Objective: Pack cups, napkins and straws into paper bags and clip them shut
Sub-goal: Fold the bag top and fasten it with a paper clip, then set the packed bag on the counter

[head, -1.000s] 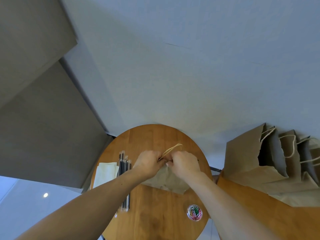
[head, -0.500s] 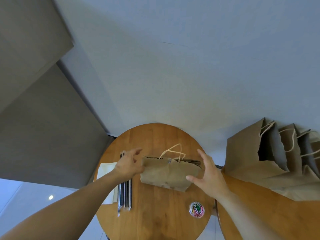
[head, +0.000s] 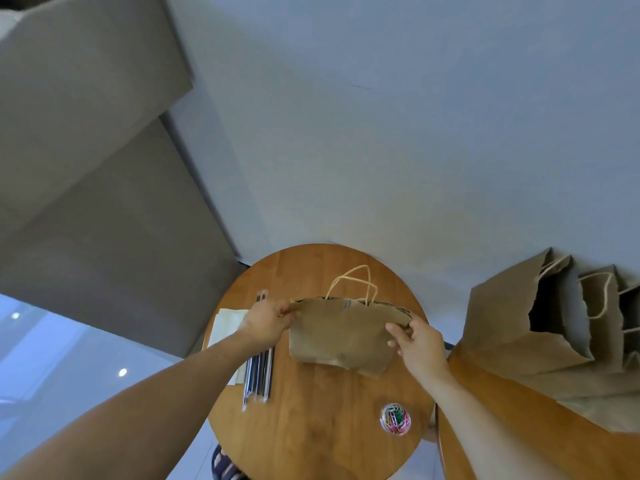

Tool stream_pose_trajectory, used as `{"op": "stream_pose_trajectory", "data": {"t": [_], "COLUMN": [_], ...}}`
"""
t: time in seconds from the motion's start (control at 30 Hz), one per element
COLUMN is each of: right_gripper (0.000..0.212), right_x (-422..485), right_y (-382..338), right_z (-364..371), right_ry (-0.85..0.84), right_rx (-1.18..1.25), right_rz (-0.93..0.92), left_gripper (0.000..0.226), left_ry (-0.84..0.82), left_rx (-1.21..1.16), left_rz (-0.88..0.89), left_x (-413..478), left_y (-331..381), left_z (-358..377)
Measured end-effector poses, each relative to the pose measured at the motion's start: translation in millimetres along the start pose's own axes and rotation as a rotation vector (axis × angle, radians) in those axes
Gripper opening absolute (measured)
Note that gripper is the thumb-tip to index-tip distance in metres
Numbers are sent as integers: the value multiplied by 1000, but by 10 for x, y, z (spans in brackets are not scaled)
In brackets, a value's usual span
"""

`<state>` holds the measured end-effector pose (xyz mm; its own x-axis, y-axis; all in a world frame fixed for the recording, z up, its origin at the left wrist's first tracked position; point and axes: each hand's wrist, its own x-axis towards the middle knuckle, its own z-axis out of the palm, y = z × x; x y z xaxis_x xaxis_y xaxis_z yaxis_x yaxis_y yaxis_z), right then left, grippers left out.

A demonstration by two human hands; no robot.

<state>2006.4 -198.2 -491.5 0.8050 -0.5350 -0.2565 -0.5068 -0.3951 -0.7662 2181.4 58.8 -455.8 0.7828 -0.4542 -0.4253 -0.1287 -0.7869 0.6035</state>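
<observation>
A brown paper bag (head: 341,336) with twine handles stands on the round wooden table (head: 311,427). A paper clip (head: 347,304) sits on its flattened top edge. My left hand (head: 268,323) pinches the bag's upper left corner. My right hand (head: 417,341) pinches its upper right corner. Wrapped straws (head: 259,370) lie left of the bag, partly under my left forearm. Pale napkins (head: 227,323) lie beside them. A clear tub of coloured paper clips (head: 395,418) sits at the table's front right. No cups show.
Several open brown paper bags (head: 554,320) lie on a second wooden table (head: 512,427) at the right. A grey wall rises behind both tables. A grey panel stands at the left.
Both hands left the middle of the bag's top edge, spread apart to its sides, and now pinch its two upper corners. The clip stays on the top edge.
</observation>
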Motion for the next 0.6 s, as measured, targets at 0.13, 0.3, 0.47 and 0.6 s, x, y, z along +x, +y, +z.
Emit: {"op": "stream_pose_trajectory", "data": {"t": [0.13,0.3,0.47,0.6], "right_gripper": [30,13,13,8], "right_x": [-20,-156,-454,-699], "right_y": [-299,-969,-1805,-2586], "right_z": [-25,44,150,178], "right_ry": [129,236,344,390], "right_rx": [43,152,256,330], "right_rz": [-80,-161,-254,-362], "left_gripper": [38,13,16,16], "left_ry": [50,187,303,444], "left_rx": [-86,-260,-330,-341], "left_rz": [36,111,186,286], "left_x": [-207,-563,-1122,-1591], "left_y": [70,104,49,24], "left_z": [-298,-828,-1420,-1978]}}
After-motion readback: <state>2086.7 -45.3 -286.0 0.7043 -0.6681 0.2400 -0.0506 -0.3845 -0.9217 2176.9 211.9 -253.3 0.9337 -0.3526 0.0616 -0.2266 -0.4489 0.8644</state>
